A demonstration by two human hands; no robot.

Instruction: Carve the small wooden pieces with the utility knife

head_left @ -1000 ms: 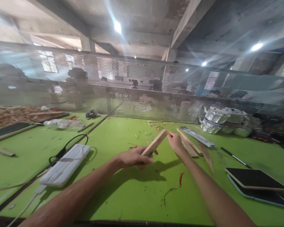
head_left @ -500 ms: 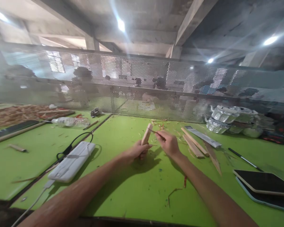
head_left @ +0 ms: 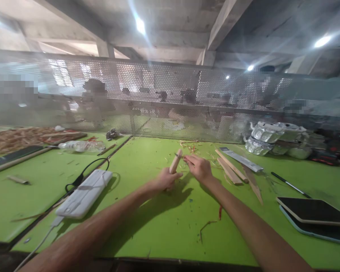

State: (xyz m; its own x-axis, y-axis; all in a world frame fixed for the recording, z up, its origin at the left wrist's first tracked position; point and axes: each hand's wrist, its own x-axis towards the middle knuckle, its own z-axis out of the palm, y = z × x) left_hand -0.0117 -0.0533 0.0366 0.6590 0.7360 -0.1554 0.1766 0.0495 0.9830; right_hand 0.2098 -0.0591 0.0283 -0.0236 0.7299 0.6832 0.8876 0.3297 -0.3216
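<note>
My left hand [head_left: 166, 180] is wrapped round the lower part of a short pale wooden stick [head_left: 175, 162], which stands tilted with its rounded top up. My right hand [head_left: 200, 167] is closed in a pinch just right of that top. Between its fingertips is a thin tool [head_left: 182, 156], mostly hidden by the fingers. A dark narrow tip shows at the left side of the stick's top, in line with the tool; whether it passes across or through the wood, I cannot tell. Thin shavings [head_left: 191, 146] lie on the table behind the hands.
On the green table [head_left: 158, 234], a white power bank [head_left: 83, 194] with cables lies left, near a plastic bottle [head_left: 81, 146] and a shavings heap [head_left: 19, 139]. Rightward are wooden strips [head_left: 229, 170], a metal strip [head_left: 240, 159], a pen-like rod [head_left: 290, 184], a tablet [head_left: 314, 210] and silvery wrapped objects [head_left: 266, 133].
The thin tool's dark tip now shows on the left side of the stick's top. My right hand has shifted slightly, and the whole view has moved a little.
</note>
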